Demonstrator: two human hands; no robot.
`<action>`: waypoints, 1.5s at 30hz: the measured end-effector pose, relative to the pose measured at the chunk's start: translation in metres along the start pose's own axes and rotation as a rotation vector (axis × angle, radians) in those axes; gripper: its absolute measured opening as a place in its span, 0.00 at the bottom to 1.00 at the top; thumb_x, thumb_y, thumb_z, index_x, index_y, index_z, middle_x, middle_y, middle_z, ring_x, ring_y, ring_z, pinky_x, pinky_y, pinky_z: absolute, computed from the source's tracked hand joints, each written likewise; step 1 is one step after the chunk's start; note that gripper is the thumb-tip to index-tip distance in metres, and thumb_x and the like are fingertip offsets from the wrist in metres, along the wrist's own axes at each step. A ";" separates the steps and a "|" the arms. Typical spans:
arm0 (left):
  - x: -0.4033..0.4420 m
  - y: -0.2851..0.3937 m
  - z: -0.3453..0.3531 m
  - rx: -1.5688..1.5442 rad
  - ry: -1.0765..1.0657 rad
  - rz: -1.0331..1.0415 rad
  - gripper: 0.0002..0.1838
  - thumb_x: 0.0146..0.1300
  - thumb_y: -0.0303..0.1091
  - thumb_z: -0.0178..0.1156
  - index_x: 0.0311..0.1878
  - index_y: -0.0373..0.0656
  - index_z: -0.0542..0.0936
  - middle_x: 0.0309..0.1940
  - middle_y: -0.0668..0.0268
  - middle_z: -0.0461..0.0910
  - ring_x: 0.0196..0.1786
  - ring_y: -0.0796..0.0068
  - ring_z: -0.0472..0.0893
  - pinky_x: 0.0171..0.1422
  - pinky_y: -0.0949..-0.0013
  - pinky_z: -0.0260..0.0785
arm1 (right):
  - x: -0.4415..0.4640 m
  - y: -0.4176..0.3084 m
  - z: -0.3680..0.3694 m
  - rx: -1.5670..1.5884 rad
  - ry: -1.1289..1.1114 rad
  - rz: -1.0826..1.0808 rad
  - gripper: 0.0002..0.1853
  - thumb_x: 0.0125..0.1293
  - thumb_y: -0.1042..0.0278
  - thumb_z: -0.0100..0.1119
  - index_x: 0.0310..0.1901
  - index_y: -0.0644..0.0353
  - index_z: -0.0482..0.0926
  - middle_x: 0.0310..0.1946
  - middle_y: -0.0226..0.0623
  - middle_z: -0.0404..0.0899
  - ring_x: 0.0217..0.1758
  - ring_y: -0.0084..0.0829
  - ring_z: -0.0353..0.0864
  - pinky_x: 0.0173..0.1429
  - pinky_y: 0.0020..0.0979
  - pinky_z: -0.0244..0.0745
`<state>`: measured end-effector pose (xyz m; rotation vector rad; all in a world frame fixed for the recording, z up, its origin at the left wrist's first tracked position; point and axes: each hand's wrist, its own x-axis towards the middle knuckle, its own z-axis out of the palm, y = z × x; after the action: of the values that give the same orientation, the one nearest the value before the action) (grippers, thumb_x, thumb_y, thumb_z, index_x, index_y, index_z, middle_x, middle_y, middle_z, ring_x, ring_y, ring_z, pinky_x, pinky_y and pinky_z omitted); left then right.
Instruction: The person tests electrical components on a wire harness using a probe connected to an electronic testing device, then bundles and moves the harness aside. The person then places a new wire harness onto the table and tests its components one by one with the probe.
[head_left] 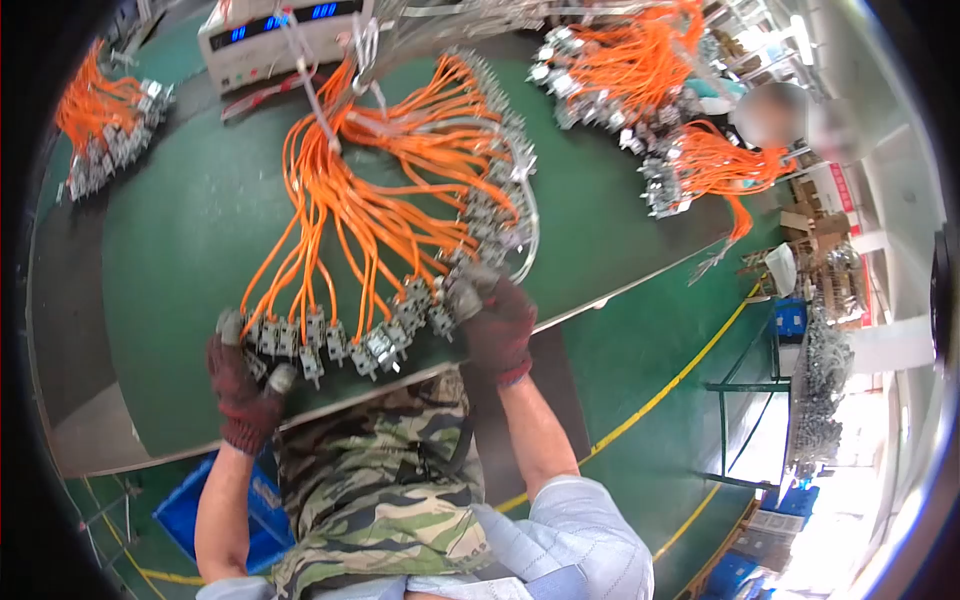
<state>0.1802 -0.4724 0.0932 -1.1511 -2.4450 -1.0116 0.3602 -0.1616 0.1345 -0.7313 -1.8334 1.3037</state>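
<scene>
A large bundle of orange cables [345,205] fans out over the green table [190,250], with grey metal connectors [315,335] at the cable ends along the front edge. My left hand [242,385], in a dark red glove with grey fingertips, is at the left end of the connector row, thumb and fingers apart around the end connectors. My right hand [495,320], gloved the same way, is at the right end of the row, its fingertips bent over connectors there; what they hold, if anything, is hidden.
A power supply [285,40] with blue digits stands at the back. More orange cable bundles lie at the far left [105,110] and back right [640,60]. A blurred person [775,115] is beyond the right end. A blue bin [190,510] sits below the table.
</scene>
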 end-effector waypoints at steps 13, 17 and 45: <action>-0.003 -0.003 0.004 0.015 0.008 0.013 0.48 0.60 0.50 0.75 0.78 0.35 0.67 0.71 0.42 0.74 0.72 0.36 0.74 0.78 0.42 0.65 | -0.016 -0.014 0.002 0.124 -0.080 0.123 0.10 0.73 0.71 0.73 0.51 0.66 0.87 0.33 0.28 0.87 0.35 0.18 0.82 0.40 0.26 0.81; 0.001 0.003 0.000 0.019 -0.001 -0.015 0.50 0.62 0.57 0.74 0.79 0.35 0.67 0.70 0.44 0.76 0.71 0.40 0.75 0.77 0.45 0.66 | -0.019 0.002 0.003 0.235 -0.080 0.107 0.09 0.73 0.73 0.72 0.50 0.66 0.87 0.36 0.31 0.88 0.39 0.19 0.85 0.44 0.26 0.83; -0.003 -0.002 0.003 -0.058 -0.029 -0.045 0.48 0.56 0.38 0.76 0.80 0.37 0.67 0.72 0.47 0.74 0.73 0.43 0.74 0.79 0.46 0.65 | -0.024 -0.026 0.008 0.021 0.014 -0.063 0.12 0.69 0.69 0.76 0.50 0.65 0.88 0.34 0.32 0.89 0.37 0.20 0.85 0.44 0.28 0.83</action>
<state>0.1804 -0.4729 0.0884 -1.1419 -2.4898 -1.0933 0.3661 -0.1928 0.1516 -0.6646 -1.8148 1.2725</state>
